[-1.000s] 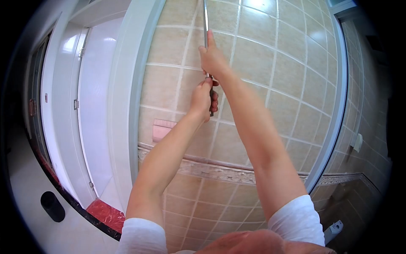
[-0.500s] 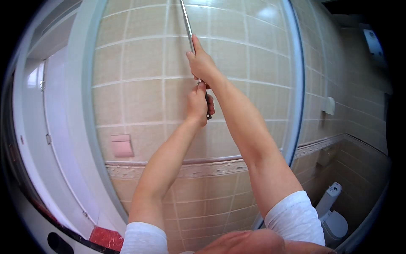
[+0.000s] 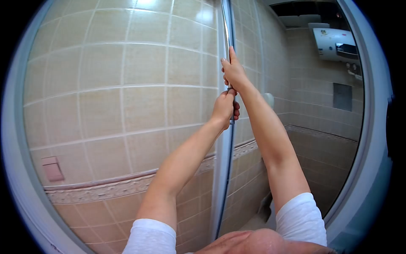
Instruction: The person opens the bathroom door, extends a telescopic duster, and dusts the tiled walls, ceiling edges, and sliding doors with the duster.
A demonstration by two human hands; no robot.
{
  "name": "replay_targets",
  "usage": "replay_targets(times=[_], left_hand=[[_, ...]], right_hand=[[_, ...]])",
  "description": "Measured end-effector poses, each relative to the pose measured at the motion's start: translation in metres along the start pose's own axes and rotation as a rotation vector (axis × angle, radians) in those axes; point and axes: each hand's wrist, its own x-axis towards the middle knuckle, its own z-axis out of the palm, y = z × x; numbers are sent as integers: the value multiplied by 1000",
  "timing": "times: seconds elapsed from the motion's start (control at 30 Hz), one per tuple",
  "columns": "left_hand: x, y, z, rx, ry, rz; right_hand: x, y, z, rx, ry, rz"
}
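Note:
A thin shiny metal pole point(image 3: 226, 29) runs upward from my hands and leaves the top of the view, so its upper end is hidden. My left hand point(image 3: 224, 109) is closed around the lower end of the pole, where a dark grip shows. Just above it, my right hand point(image 3: 234, 75) wraps the metal shaft, with one finger stretched up along it. Both arms are raised in front of me. Behind the pole stands the pale upright frame point(image 3: 220, 178) of a doorway or partition; whether the pole touches it I cannot tell.
A beige tiled wall point(image 3: 105, 106) with a patterned border band point(image 3: 101, 190) fills the left, with a pink switch plate point(image 3: 53, 169) low on it. Beyond the upright frame lies a darker tiled room with a white water heater point(image 3: 330, 44) high on its wall.
My view has turned to the right, bringing the upright frame and water heater further into sight. Both hands still grip the pole, which now lines up with the frame instead of the tiles.

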Motion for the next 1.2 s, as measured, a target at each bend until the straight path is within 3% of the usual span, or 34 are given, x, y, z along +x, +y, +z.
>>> replay_targets(times=[0.23,0.3,0.4,0.57,0.73,0.83,1.2], left_hand=[[33,6,46,-109,-149,103],[33,11,61,-187,-212,131],[27,-1,58,-68,-294,147],[8,-27,26,33,-323,101],[4,-42,4,-43,-353,45],[6,-53,0,-71,-354,26],[-6,-89,-21,-87,-360,-100]], right_hand=[[10,-7,-48,-157,98,-134],[18,-23,-61,-174,150,-85],[37,-38,-86,-273,219,-163],[54,-81,-119,-764,392,-162],[36,-125,-169,-717,536,-69],[27,-132,-200,-836,588,-113],[-38,-150,-253,-769,743,-132]])
